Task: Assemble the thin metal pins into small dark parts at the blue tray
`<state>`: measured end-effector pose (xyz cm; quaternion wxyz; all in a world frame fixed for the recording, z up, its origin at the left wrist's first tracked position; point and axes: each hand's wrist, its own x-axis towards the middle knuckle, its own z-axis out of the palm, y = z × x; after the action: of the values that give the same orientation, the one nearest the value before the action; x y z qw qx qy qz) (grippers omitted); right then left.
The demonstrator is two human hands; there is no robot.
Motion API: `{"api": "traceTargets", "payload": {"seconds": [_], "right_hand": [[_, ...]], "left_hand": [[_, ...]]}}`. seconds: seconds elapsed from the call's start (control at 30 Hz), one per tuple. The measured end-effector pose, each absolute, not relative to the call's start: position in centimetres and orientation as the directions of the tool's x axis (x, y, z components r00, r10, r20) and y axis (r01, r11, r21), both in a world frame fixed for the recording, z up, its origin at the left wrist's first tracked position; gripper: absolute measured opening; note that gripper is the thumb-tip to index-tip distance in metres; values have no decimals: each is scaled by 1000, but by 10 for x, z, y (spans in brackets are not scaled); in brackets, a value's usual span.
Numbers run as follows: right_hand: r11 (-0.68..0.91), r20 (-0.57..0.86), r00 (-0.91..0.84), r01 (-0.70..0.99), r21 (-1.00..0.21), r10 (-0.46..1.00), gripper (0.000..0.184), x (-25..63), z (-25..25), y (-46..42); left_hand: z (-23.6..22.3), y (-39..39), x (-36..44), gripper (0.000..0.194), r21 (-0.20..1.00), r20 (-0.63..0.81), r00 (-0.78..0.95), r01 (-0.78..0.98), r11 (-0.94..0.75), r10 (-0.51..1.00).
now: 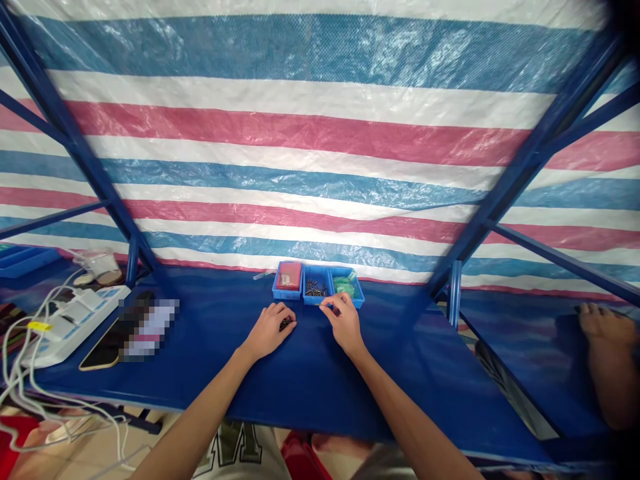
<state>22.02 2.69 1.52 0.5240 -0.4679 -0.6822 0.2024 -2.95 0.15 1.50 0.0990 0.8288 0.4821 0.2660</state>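
Note:
My left hand (273, 331) rests on the blue tabletop with its fingers curled round some small dark pieces (285, 324), too small to name. Thumb and index finger of my right hand (345, 323) are pinched together at the front edge of the bins, on a tiny thin piece I cannot make out. Just beyond both hands stand three small blue bins in a row. A red packet (289, 275) fills the left bin (287, 294). Loose dark metal pieces like screws (315, 288) lie in the middle bin (314, 301). Green plastic bags (345, 283) are in the right bin (361, 295).
To the left are a white power strip (75, 327) with tangled cables, a phone (107, 340) and a clear plastic cup (99, 263). Blue metal struts (480, 227) flank the table before a striped sheet (310, 147). Another person's hand (607, 327) is at far right.

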Motion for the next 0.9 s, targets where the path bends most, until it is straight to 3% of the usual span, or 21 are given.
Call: {"api": "traceTargets", "payload": {"seconds": [0.23, 0.5, 0.73, 0.9], "right_hand": [[495, 538, -6, 404, -770, 843, 22, 221, 16, 26], [343, 354, 6, 230, -911, 935, 36, 219, 9, 28], [473, 506, -15, 376, -796, 863, 24, 220, 10, 29], [490, 532, -29, 432, -757, 846, 21, 221, 14, 28]], "left_hand": [[17, 1, -29, 11, 422, 343, 396, 745, -516, 852], [17, 1, -29, 12, 415, 342, 396, 750, -515, 852], [15, 1, -29, 14, 409, 345, 398, 751, -518, 850], [17, 0, -29, 12, 410, 346, 396, 752, -517, 851]]}}
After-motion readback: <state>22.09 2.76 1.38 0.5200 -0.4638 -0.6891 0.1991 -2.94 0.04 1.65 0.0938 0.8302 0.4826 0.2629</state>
